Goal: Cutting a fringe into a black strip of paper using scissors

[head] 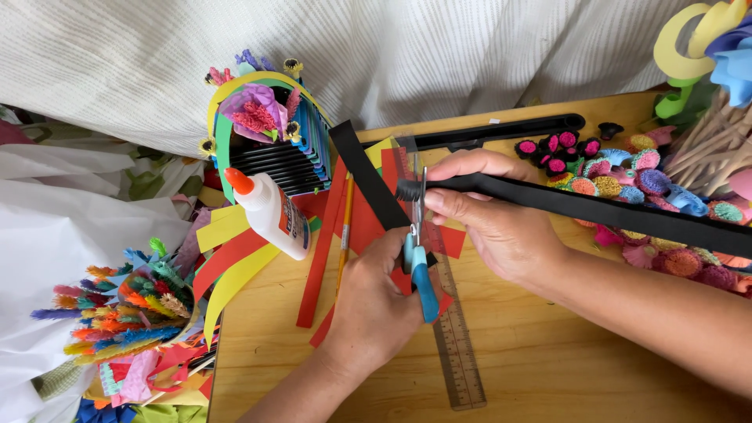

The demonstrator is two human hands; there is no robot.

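Observation:
My left hand grips blue-handled scissors, blades pointing up at the fringed end of a long black paper strip. My right hand pinches that strip near its cut end, and the strip runs off to the right edge. Under both hands lie red paper strips and a clear ruler on the wooden table.
A white glue bottle with an orange cap lies left of my hands. Behind it stands a holder of paper strips and fringed flowers. Rolled paper flowers crowd the right. Another black strip lies at the back. Fringed colourful pieces pile at left.

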